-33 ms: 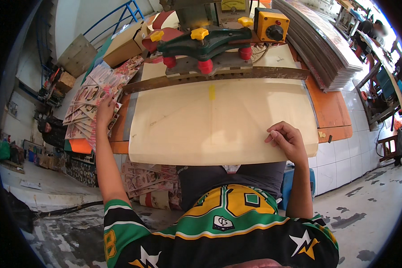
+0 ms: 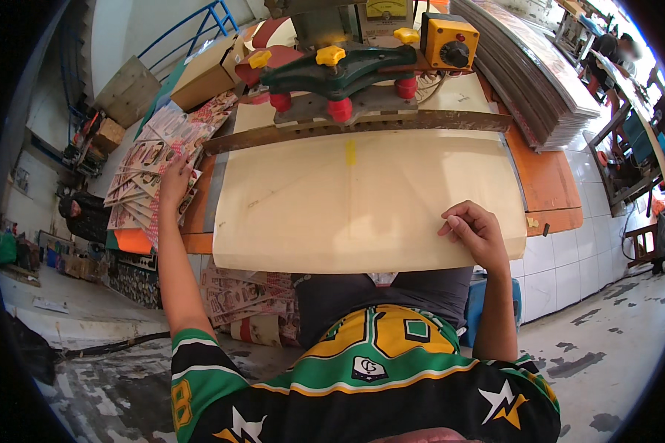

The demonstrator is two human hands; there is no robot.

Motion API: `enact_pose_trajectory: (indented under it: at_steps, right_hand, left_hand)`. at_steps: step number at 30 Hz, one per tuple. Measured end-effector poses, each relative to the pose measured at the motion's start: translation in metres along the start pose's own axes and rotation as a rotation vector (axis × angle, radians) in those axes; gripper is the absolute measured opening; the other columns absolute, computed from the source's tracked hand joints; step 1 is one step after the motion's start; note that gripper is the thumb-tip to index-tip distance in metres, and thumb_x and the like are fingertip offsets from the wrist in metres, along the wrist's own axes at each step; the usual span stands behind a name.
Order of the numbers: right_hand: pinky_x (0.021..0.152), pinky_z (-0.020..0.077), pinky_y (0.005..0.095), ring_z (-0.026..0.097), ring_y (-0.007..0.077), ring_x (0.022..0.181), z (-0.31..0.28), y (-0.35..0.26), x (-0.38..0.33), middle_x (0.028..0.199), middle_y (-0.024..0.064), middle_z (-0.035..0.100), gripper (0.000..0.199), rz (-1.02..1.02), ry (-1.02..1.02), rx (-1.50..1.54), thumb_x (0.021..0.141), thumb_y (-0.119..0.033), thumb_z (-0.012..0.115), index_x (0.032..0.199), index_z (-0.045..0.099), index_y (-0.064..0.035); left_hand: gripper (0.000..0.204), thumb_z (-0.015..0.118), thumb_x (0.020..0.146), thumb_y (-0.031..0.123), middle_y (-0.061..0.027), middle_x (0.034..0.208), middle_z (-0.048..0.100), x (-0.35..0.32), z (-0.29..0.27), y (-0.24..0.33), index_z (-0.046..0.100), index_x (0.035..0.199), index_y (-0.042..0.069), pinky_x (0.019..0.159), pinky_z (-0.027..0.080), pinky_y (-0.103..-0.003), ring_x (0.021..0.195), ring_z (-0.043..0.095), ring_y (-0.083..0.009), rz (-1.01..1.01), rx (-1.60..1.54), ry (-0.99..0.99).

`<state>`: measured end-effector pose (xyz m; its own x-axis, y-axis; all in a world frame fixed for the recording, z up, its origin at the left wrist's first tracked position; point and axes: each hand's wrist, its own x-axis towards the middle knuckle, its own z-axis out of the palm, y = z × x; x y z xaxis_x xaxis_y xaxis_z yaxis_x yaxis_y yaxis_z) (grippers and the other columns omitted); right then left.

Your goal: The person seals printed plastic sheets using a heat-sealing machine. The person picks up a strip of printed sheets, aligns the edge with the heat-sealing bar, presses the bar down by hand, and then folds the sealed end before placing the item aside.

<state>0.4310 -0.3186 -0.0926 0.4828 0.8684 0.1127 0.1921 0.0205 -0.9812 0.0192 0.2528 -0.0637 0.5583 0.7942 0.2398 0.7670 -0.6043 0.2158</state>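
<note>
My left hand (image 2: 174, 177) reaches out to the left and lies flat on a fanned stack of printed cards (image 2: 144, 173) at the table's left edge. My right hand (image 2: 476, 232) rests with curled fingers on the near right part of a large cream sheet (image 2: 362, 207), holding nothing. The sheet covers the middle of the orange table (image 2: 550, 181). Its far edge runs under a long metal bar (image 2: 355, 127) of a press with a green clamp (image 2: 340, 70) and red and yellow knobs.
A yellow control box (image 2: 451, 40) sits on the press. A tall pile of flat sheets (image 2: 528, 70) lies at the right, a cardboard box (image 2: 207, 70) at the back left. More printed cards (image 2: 236, 299) are stacked under the table. Another person (image 2: 81, 214) crouches at the left.
</note>
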Motion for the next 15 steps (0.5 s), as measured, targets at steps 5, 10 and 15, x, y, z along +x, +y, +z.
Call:
enact_pose_trajectory:
  at_steps: [5, 10, 15]
  right_hand:
    - [0.07, 0.0529, 0.026, 0.067, 0.0116, 0.079, 0.0, 0.001, 0.0, 0.086, 0.0078, 0.074, 0.019, 0.0, -0.001, 0.011, 0.105, -0.016, 0.059, 0.108, 0.066, 0.0012]
    - [0.07, 0.0535, 0.0265, 0.069, 0.0123, 0.081, 0.0, -0.008, -0.002, 0.086, 0.0081, 0.073, 0.018, 0.042, 0.007, 0.006, 0.105, -0.016, 0.059, 0.108, 0.066, 0.0015]
    - [0.07, 0.054, 0.0268, 0.069, 0.0127, 0.081, 0.0, -0.001, 0.0, 0.087, 0.0082, 0.073, 0.019, 0.002, -0.012, 0.02, 0.105, -0.016, 0.06, 0.108, 0.066, 0.0017]
  left_hand:
    - [0.05, 0.056, 0.102, 0.024, -0.0213, 0.152, 0.053, 0.005, 0.001, 0.002, 0.054, 0.15, 0.01, 0.117, 0.037, -0.039, 0.145, 0.046, -0.0341, -0.025, 0.033, -0.026]
    - [0.052, 0.055, 0.101, 0.025, -0.0261, 0.155, 0.047, 0.017, 0.009, 0.0, 0.052, 0.151, 0.011, 0.119, 0.033, -0.043, 0.149, 0.038, -0.038, -0.055, -0.075, -0.069]
    - [0.055, 0.05, 0.103, 0.025, -0.0218, 0.162, 0.039, 0.034, 0.002, -0.037, 0.047, 0.155, 0.009, 0.122, 0.027, -0.039, 0.155, 0.029, -0.0326, -0.107, -0.263, -0.179]
